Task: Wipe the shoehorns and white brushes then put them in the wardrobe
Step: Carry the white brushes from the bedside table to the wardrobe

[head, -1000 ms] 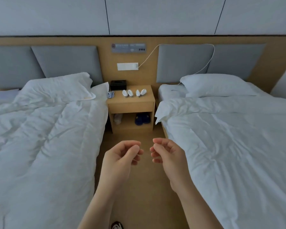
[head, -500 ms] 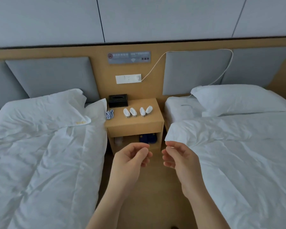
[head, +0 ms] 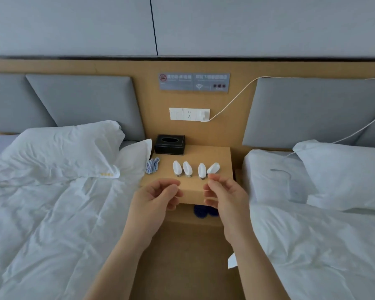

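White brushes line the nightstand between two beds; both hands half-curled, empty.

place: hotel twin room
signs: two white-made beds; shared nightstand; no-smoking and wifi plaque; tissue box

A small wooden bedside table stands between two beds. On top, four white brushes sit in a row. A black tissue box is at the back, and a blue striped cloth lies at the left edge.
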